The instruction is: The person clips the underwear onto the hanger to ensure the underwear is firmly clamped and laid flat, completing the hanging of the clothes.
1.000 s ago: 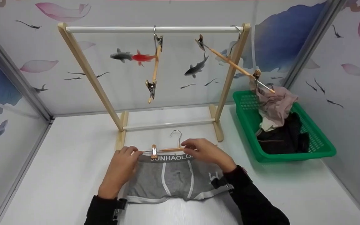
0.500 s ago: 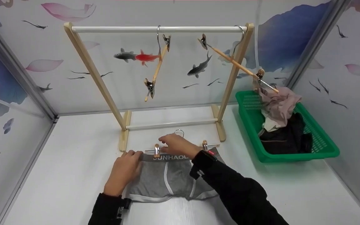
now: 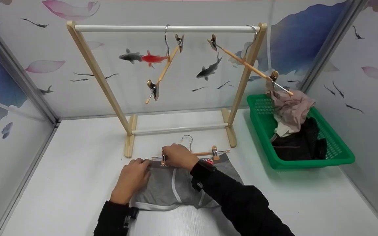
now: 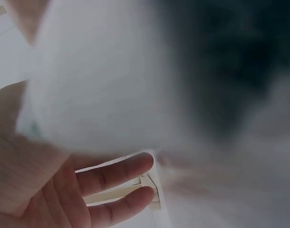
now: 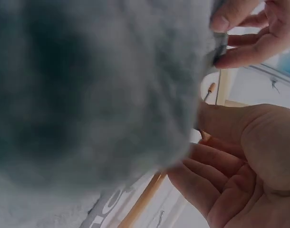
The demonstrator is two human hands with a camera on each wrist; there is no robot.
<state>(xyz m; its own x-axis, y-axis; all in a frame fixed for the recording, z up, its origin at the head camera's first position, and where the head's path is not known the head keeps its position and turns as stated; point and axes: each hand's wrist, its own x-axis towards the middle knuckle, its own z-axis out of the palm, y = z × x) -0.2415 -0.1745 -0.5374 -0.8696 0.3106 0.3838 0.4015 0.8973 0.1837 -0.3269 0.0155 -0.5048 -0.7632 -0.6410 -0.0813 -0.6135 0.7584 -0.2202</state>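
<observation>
Left hand [image 3: 132,179] pinching one corner of the waistband [image 3: 156,164] and right hand [image 3: 179,157] gripping a wooden clip [image 3: 163,158] on a hanger [image 3: 202,153], a person works over grey boxer briefs [image 3: 161,186] spread on a white tabletop [image 3: 74,177] before a wooden rack [image 3: 100,80]. White piping [image 3: 175,186] curves down the front, a white band edges the leg, and pale waistband lettering [image 3: 166,165], partly covered by the right hand, sits left of a small red-and-white patch [image 3: 208,161].

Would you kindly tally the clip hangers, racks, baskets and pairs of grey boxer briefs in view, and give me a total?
Clip hangers: 3
Rack: 1
Green basket: 1
Grey boxer briefs: 1 pair
Total: 6
</observation>
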